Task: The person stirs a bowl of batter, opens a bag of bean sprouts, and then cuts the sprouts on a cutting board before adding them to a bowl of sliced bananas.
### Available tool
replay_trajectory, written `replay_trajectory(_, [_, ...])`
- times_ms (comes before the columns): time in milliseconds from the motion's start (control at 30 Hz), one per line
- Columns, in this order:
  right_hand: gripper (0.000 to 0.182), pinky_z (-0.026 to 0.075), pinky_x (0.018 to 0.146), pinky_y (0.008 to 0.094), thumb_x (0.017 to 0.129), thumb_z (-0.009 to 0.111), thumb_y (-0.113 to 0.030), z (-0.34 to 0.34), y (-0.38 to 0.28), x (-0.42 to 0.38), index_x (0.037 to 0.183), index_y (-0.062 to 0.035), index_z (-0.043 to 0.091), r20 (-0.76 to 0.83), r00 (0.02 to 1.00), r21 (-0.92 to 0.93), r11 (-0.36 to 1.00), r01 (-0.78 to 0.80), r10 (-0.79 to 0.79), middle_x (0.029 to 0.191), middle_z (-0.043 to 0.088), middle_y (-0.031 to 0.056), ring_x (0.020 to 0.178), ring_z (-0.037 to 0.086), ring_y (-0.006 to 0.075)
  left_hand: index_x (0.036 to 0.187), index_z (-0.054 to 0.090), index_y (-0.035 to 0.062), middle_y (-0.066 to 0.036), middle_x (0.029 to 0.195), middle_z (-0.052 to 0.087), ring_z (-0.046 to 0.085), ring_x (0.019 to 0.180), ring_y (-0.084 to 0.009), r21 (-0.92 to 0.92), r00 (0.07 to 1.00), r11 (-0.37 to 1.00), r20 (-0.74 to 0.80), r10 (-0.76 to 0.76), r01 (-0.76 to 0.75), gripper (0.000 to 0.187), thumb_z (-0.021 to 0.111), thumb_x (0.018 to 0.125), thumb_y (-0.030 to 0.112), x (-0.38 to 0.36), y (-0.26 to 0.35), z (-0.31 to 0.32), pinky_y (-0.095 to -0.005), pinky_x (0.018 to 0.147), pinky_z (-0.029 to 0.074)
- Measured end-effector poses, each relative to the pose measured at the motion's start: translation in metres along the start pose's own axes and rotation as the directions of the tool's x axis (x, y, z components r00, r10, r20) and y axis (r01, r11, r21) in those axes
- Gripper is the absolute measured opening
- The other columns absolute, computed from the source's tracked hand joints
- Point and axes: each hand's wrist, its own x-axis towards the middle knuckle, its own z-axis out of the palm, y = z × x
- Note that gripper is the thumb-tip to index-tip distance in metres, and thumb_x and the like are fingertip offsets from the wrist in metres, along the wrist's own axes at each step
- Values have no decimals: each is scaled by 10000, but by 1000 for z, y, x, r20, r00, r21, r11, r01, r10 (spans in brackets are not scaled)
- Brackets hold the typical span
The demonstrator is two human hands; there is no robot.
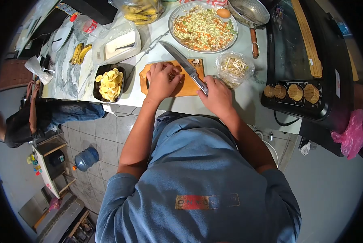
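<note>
A wooden cutting board (185, 90) lies on the counter before me. My right hand (217, 96) is closed round the handle of a large kitchen knife (180, 60), whose blade slants away to the upper left over the board. On the board's left half rests my left hand (162, 83), fingers curled down over some small brownish pieces that it mostly hides. A few pale scraps (196, 62) lie at the board's far right corner. A clear plastic bag of bean sprouts (235, 68) sits just right of the board.
Beyond the board stands a round tray of chopped vegetables (203, 30) with an egg (223, 13). Left are a black bowl of yellow slices (110, 84), a plastic tub (118, 44) and bananas (80, 54). An oven (298, 87) bounds the right; another person (25, 121) is far left.
</note>
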Motion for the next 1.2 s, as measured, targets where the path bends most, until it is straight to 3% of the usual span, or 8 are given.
replay_trajectory(533, [424,489,715,474,790,716,-280,1,3,5,1096,-83,499,56,996,114,990,-81,75,900,647,154,836,635,368,992,676,102,-116,1075,614,516,1080,-313,-53,973,977,-91,-210,206,253,731,787,239,-20,-32,-25,-427,957,364])
replay_trajectory(667, [414,487,715,473,784,721,-282,6,0,4,1083,-79,518,38,995,82,992,-95,92,892,643,153,837,632,366,995,674,100,-116,1079,613,514,1081,-312,-99,981,981,-79,-177,169,249,726,789,228,-20,-46,-28,-430,953,371])
replay_trajectory(733, [414,488,712,468,778,729,-275,6,-5,4,1081,-77,529,6,992,77,989,-124,124,885,640,151,835,631,363,1002,668,70,-112,1024,642,567,1013,-304,-83,988,991,-105,-116,108,220,706,802,154,-17,-52,-30,-385,894,441])
replay_trajectory(800, [414,488,710,462,771,736,-268,11,-8,-2,1080,-74,541,-4,986,67,984,-164,165,878,637,149,833,630,359,997,666,66,-110,1011,645,576,992,-298,-126,989,987,-94,-110,98,213,701,803,147,-13,-59,-33,-381,884,445])
replay_trajectory(900, [439,494,698,427,750,758,-231,16,-9,-4,1113,-76,563,-129,983,121,986,-111,127,860,630,143,803,628,335,980,660,53,-113,999,649,579,970,-307,-211,988,972,-88,-124,104,209,700,793,136,-12,-65,-33,-382,875,446])
replay_trajectory(1000, [453,497,701,415,747,762,-236,22,-10,-7,1118,-71,559,-144,979,127,984,-124,142,853,633,138,789,631,322,949,645,31,-127,1017,646,574,978,-328,-261,987,960,-90,-131,104,201,697,784,133,-16,-73,-33,-394,892,442])
replay_trajectory(1067, [467,498,703,412,747,764,-242,22,-10,-6,1128,-68,558,-116,982,116,984,-137,151,852,636,136,786,633,317,941,640,26,-131,1030,644,569,1000,-331,-290,990,957,-139,-36,-6,198,694,785,136,-15,-77,-32,-392,906,440])
replay_trajectory(1200, [507,499,713,410,748,765,-264,19,-15,-4,1165,-65,556,-59,975,79,975,-208,213,844,639,128,777,636,305,938,636,22,-135,1048,639,562,1021,-331,-265,993,964,-120,-8,-24,202,694,784,138,-15,-80,-31,-393,912,438])
